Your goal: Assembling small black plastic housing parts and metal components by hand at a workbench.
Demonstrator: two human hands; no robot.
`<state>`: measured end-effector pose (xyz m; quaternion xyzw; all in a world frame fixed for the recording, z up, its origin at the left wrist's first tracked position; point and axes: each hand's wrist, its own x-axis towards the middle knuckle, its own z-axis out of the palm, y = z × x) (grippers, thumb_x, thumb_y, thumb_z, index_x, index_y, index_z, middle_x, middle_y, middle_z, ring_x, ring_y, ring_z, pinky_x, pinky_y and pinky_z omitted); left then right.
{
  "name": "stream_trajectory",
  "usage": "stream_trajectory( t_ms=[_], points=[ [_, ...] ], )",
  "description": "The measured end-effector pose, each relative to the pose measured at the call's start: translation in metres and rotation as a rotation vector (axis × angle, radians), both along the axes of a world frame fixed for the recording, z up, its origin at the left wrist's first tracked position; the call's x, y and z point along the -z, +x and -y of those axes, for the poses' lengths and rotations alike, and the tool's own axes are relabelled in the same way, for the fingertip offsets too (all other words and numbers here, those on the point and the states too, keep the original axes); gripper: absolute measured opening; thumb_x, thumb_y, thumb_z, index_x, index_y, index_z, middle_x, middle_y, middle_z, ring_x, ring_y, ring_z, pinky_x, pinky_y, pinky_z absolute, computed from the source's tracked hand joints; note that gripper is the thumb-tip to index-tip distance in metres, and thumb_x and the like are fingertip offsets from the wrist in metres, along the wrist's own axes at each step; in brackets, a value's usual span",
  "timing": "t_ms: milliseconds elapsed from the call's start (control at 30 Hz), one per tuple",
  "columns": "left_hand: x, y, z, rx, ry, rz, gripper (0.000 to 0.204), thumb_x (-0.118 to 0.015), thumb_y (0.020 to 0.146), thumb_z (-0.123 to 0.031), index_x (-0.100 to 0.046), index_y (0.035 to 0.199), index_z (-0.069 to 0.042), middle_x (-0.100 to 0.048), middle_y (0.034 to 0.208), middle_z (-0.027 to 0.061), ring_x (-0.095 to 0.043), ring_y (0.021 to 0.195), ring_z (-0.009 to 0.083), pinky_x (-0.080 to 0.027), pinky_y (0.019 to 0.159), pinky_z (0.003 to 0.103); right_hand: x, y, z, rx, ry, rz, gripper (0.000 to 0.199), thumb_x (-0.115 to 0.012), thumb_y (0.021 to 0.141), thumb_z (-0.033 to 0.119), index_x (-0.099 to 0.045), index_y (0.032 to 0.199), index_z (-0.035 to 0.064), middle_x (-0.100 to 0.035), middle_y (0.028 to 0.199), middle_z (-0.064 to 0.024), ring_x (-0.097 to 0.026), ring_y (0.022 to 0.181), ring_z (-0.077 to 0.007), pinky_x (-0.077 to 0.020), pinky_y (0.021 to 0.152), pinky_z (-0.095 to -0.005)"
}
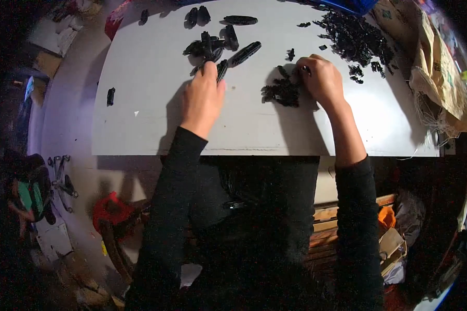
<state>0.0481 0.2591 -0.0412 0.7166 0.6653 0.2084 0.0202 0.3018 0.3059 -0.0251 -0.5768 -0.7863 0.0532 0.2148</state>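
Observation:
My left hand (pixel 203 98) reaches into a cluster of long, black, ridged plastic-looking pieces (pixel 196 48). Its fingers are closed at the near side of the cluster, and a long black piece (pixel 222 70) shows between them and the thumb. My right hand (pixel 323 79) is curled, with a bit of something black at its fingertips; most of it is hidden by the fingers. Just left of that hand lies a small heap of little black parts (pixel 284 93), with a single small part (pixel 290 54) beyond it.
The white table (pixel 150 78) carries a large pile of small black parts (pixel 358 41) at the far right. More long black pieces (pixel 240 20) lie at the far side. One short black piece (pixel 110 96) rests near the left edge. A woven sack (pixel 436 72) hangs over the right side.

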Motion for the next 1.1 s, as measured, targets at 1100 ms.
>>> stream_trajectory(
  t_ms=[1100],
  points=[
    [-0.031, 0.045, 0.084, 0.454, -0.318, 1.162, 0.049, -0.035, 0.095, -0.012, -0.018, 0.139, 0.001, -0.035, 0.137, 0.0166, -0.04, 0.121, 0.0193, -0.034, 0.097, 0.03, -0.017, -0.061, 0.106, -0.16, -0.573, -1.321, 0.017, -0.066, 0.081, 0.015, -0.056, 0.081, 0.0011, -0.054, 0.065, -0.002, -0.05, 0.05, -0.0089, -0.0412, 0.042, -0.0215]
  ],
)
